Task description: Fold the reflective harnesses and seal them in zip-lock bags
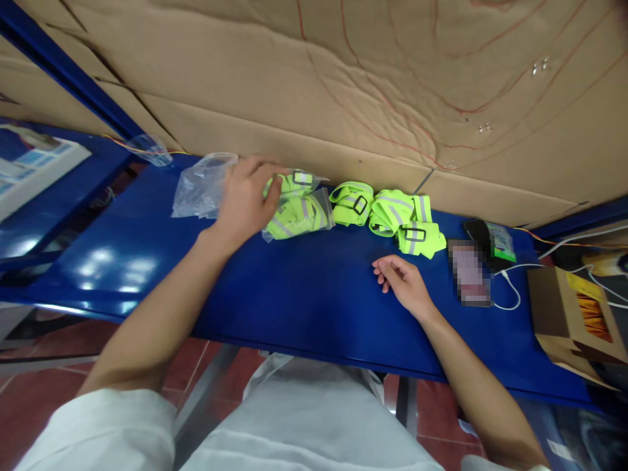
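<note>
My left hand [245, 196] reaches to the back of the blue table [304, 301] with its fingers resting on a neon-yellow reflective band sealed in a clear plastic bag [297, 216]. A second bagged band [299, 180] lies just behind it. To the right lie loose folded neon-yellow bands with grey stripes and black buckles [352, 204] [407, 222]. My right hand [402, 281] rests on the table surface with its fingers loosely curled and nothing in them, a short way in front of the loose bands.
A pile of empty clear plastic bags [201, 186] lies left of my left hand. A phone [468, 273] on a white cable and a dark device [488, 241] sit to the right, with an open cardboard box [574, 314] beyond. Cardboard sheets [343, 85] wall the back.
</note>
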Demonstrator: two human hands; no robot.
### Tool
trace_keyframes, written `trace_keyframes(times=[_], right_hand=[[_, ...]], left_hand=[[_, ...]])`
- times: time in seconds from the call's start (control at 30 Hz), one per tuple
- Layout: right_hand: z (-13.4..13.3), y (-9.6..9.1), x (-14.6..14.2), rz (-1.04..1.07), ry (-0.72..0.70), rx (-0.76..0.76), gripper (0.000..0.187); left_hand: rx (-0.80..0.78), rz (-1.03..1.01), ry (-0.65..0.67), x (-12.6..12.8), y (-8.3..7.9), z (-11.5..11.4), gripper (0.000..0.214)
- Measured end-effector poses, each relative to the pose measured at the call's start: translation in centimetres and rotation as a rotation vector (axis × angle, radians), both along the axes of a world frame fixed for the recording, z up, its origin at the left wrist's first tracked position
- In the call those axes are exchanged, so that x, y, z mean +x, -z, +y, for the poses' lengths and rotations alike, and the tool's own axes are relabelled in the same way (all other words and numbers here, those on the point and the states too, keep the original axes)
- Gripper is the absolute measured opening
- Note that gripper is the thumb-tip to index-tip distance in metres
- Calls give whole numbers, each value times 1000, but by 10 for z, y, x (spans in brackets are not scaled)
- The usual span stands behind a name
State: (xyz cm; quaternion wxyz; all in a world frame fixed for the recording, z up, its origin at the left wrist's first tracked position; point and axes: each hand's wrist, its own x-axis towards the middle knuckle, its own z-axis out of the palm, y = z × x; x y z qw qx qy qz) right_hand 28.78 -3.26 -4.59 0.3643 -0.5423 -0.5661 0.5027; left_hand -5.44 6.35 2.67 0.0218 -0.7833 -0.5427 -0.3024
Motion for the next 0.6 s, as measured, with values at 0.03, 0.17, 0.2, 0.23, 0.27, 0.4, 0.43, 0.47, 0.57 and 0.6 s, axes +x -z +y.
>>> trace_keyframes(times=[0.03, 0.17, 0.2, 0.23, 0.27, 0.4, 0.43, 0.47, 0.57, 0.6], right_hand=[[0, 0, 0, -6, -1, 4, 45], [-2, 5, -1, -34, -17, 20, 44], [-2, 7, -1, -40, -21, 23, 44], [-2, 8, -1, -45, -23, 26, 44], [-2, 9, 0, -48, -24, 30, 44], [-1, 9, 1, -52, -22, 54, 44], [-1, 8, 1, -55, -25, 59, 44], [-1, 7, 1, -61, -30, 63, 44], [-2, 5, 0, -89, -55, 73, 43], [-3, 4, 0, -99, -65, 79, 42]], left_hand=[[22, -51, 6, 0, -2, -2, 37], [-25, -58, 180, 29, 9, -12, 33], [-58, 2, 247, 42, 15, -13, 33], [-81, 78, 313, 56, 22, -13, 34], [-105, 142, 342, 70, 29, -11, 37], [-157, 283, 288, 113, 44, 8, 76], [-166, 288, 255, 120, 44, 14, 87], [-180, 285, 221, 126, 44, 20, 94], [-254, 279, 159, 133, 41, 32, 89], [-276, 275, 157, 133, 39, 34, 83]])
